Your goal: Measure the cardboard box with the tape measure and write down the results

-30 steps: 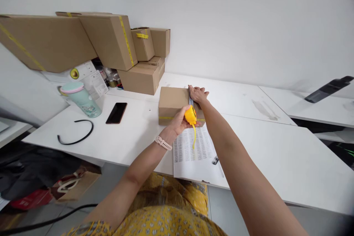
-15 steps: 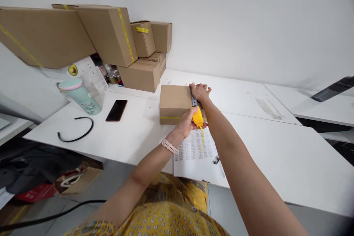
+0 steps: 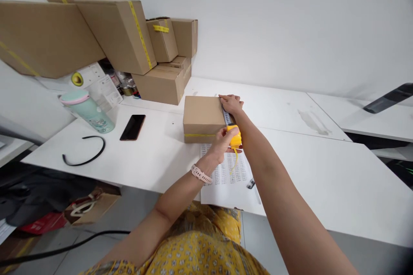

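Observation:
A small brown cardboard box with yellow tape on its front sits on the white table. My left hand is closed round a yellow tape measure at the box's near right corner. The tape's blade runs along the box's right edge. My right hand presses the blade's end down at the box's far right corner, fingers curled over it. A printed sheet of numbers lies under my arms at the table's front edge.
Several larger cardboard boxes are stacked at the back left. A mint cup with a pink lid, a black phone and a black curved band lie on the left. A pen rests on the sheet.
My left hand has drawn the tape measure case nearer and to the right, to the box's front corner. The right hand has stayed at the far corner. The camera has shifted slightly.

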Tool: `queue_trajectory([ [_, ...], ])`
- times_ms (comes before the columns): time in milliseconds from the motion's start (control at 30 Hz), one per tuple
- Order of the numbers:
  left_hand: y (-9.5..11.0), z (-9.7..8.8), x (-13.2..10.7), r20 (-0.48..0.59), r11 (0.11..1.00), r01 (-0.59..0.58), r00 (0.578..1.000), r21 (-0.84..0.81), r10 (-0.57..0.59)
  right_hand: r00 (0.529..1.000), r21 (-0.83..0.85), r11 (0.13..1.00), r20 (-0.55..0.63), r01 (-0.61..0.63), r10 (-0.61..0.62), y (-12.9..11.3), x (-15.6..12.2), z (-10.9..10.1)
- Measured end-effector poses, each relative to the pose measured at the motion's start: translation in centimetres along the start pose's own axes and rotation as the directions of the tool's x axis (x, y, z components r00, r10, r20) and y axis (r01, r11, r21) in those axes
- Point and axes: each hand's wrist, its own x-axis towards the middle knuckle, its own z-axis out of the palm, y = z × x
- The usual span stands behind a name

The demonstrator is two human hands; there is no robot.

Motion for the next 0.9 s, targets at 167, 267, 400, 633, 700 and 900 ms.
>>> queue_trajectory([
  [167, -0.1, 0.3, -0.6, 0.004, 1.000, 0.019, 1.000, -0.005, -0.019, 1.000, 0.042, 0.999, -0.002, -0.002, 0.002, 0.3, 0.3, 0.1],
  [267, -0.1, 0.2, -0.3, -0.005, 1.000, 0.022, 1.000, -0.010, -0.022, 1.000, 0.048, 0.999, -0.009, 0.001, -0.001, 0.4, 0.3, 0.3],
  [400, 0.2, -0.1, 0.2, 0.028, 1.000, 0.012, 1.000, -0.002, -0.012, 1.000, 0.104, 0.994, -0.007, -0.020, 0.021, 0.1, 0.1, 0.0],
  [633, 2.6, -5.8, -5.7, 0.102, 0.941, -0.311, 0.949, 0.131, 0.299, 0.952, 0.666, 0.744, -0.262, 0.059, 0.159, 3.2, -3.3, -3.5],
  [700, 3.2, -9.0, -7.4, 0.010, 0.887, -0.416, 0.906, 0.200, 0.423, 0.924, 0.724, 0.689, -0.276, 0.018, 0.266, 5.3, -5.9, -3.7],
  [900, 2.8, -16.1, -5.9, -0.150, 0.882, -0.360, 0.896, 0.302, 0.417, 0.966, 0.769, 0.627, -0.050, -0.126, 0.255, 7.6, -13.2, -1.6],
])
